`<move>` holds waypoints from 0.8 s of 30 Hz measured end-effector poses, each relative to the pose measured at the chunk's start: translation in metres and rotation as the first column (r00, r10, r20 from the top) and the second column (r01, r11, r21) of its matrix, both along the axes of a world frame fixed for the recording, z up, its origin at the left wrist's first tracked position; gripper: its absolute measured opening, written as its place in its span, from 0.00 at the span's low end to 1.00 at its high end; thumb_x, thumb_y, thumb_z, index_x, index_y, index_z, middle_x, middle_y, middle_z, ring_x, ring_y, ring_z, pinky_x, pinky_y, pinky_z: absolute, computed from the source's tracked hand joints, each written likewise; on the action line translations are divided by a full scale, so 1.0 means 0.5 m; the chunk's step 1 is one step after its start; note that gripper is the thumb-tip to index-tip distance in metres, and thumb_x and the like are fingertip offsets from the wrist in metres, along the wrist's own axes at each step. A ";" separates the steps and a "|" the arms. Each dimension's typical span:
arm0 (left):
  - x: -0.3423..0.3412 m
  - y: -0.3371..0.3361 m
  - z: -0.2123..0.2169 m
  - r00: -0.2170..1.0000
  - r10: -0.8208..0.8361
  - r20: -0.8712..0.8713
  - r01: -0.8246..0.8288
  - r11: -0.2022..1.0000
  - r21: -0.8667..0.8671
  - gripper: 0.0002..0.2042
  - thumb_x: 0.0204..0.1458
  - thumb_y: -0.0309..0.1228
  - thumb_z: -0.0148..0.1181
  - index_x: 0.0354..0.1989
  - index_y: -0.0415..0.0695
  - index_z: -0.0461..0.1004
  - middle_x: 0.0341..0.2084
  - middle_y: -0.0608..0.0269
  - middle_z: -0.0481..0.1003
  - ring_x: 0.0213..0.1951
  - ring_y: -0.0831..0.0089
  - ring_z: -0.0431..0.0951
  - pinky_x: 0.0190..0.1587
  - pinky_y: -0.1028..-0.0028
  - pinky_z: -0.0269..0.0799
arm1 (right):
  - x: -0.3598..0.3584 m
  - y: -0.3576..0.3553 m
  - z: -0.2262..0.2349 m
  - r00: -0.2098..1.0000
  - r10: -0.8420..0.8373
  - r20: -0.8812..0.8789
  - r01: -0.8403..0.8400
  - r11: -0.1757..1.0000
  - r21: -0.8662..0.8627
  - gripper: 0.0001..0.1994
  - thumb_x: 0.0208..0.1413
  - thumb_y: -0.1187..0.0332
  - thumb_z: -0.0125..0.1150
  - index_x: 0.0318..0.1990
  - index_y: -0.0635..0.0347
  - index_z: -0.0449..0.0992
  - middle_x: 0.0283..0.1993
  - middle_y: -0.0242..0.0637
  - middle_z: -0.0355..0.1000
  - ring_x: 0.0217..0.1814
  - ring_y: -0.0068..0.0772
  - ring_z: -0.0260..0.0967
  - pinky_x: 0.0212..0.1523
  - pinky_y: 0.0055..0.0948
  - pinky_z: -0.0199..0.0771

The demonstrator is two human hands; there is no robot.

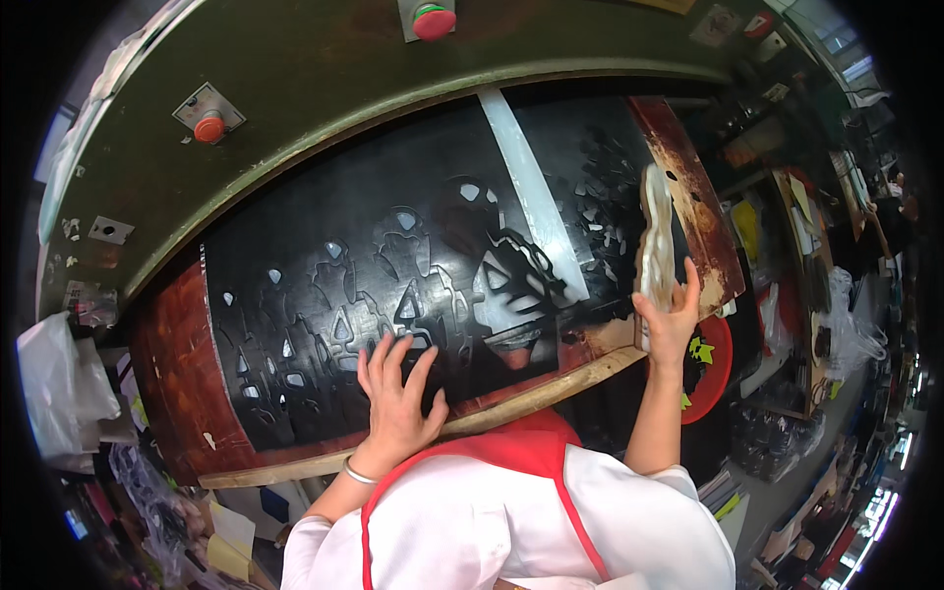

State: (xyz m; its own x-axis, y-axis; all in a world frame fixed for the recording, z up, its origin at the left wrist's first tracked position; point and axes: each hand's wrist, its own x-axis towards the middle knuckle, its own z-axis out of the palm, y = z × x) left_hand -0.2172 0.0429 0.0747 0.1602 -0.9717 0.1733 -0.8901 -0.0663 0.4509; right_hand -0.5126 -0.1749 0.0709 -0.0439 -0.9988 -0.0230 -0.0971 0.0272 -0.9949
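A black sheet (393,162), pierced by several rows of cut-out shapes, covers most of the dark red board (177,374). My left hand (401,408) lies on its near part, fingers spread and nothing held. Over at the right, my right hand (671,324) grips the lower end of a long, wavy-edged metal cutting die (656,236), which stands on edge beside the sheet's right part. My palm hides part of the die's near end. Small loose black scraps (605,216) are scattered left of the die.
A pale strip (531,187) crosses the board. Beyond it rises a green machine body (324,69) with a red button (434,22) and an orange-red button (208,128). A wooden rail (531,401) edges the near side. A red tub (721,379) stands at lower right.
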 end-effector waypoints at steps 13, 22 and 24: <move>-0.123 -0.206 -0.049 0.830 -0.554 0.060 0.553 0.804 -0.220 0.19 0.50 0.27 0.58 0.52 0.45 0.74 0.38 0.58 0.70 0.40 0.61 0.72 0.42 0.66 0.67 | -0.050 0.114 -0.063 0.527 -0.257 -0.810 -0.180 0.898 -0.401 0.39 0.35 0.67 0.73 0.61 0.59 0.66 0.63 0.62 0.53 0.66 0.66 0.48 0.64 0.55 0.55; -0.082 -0.233 -0.036 0.434 0.069 -0.898 0.141 0.980 0.144 0.12 0.61 0.32 0.57 0.47 0.40 0.79 0.34 0.66 0.80 0.34 0.82 0.76 0.40 0.79 0.73 | 0.193 0.173 -0.047 0.888 0.458 -0.050 -0.439 0.875 0.203 0.18 0.64 0.57 0.54 0.32 0.65 0.74 0.23 0.41 0.75 0.23 0.29 0.75 0.24 0.28 0.71; -0.071 -0.251 -0.020 0.327 0.118 -0.937 0.107 0.981 0.161 0.11 0.61 0.32 0.57 0.44 0.37 0.78 0.33 0.64 0.80 0.34 0.78 0.77 0.38 0.76 0.73 | 0.206 0.165 -0.074 0.882 0.471 -0.001 -0.464 0.869 0.170 0.20 0.66 0.58 0.51 0.27 0.64 0.70 0.22 0.40 0.74 0.22 0.28 0.73 0.23 0.29 0.70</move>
